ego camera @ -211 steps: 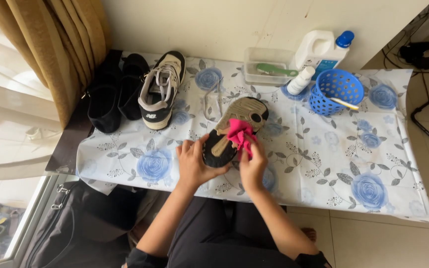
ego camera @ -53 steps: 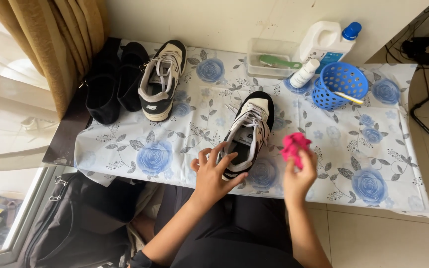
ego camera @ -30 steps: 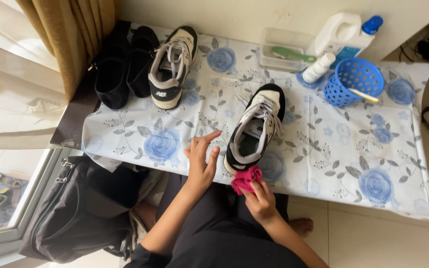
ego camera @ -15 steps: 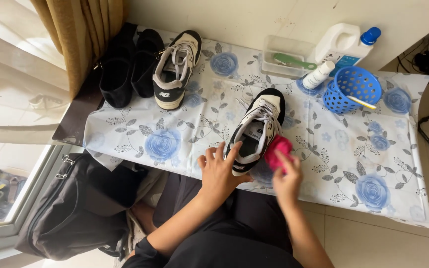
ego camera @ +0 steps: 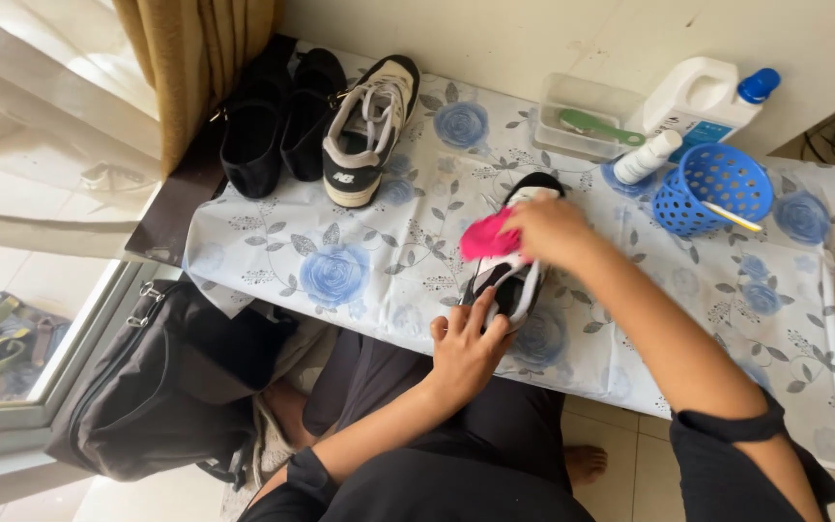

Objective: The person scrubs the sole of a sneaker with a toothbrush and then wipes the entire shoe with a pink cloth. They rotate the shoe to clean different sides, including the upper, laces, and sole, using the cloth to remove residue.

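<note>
- Since half a sec ago: right hand (ego camera: 551, 230) has gone from the sneaker's heel end up to its toe half, w/ the pink cloth (ego camera: 491, 238) along; left hand (ego camera: 464, 346) has stayed at the heel.
- Right hand — fingers curled round the cloth, bunching it & pressing it on the sneaker's (ego camera: 514, 271) upper, left side.
- Left hand — fingers lightly spread, tips gripping the heel end at the near table edge; thumb side hidden, can't tell how it sits.
- Sneaker: black/white, sole down, toe pointing away, on the table (ego camera: 359, 271) near the front edge, roughly mid-table. Table has a white cover w/ blue roses.
- Second sneaker (ego camera: 371, 130), same kind, stands far left — well apart from the first, touching a pair of black shoes (ego camera: 277, 121) beside the curtain (ego camera: 200, 68).
- Far right side: blue basket (ego camera: 712, 188) w/ a stick across its rim; small white bottle (ego camera: 645, 158) lying just beside it; white jug (ego camera: 703, 97) w/ blue cap behind; clear tray (ego camera: 582, 121) holding a green brush.
- Black bag (ego camera: 161, 387) on the floor, under the table's left corner.
</note>
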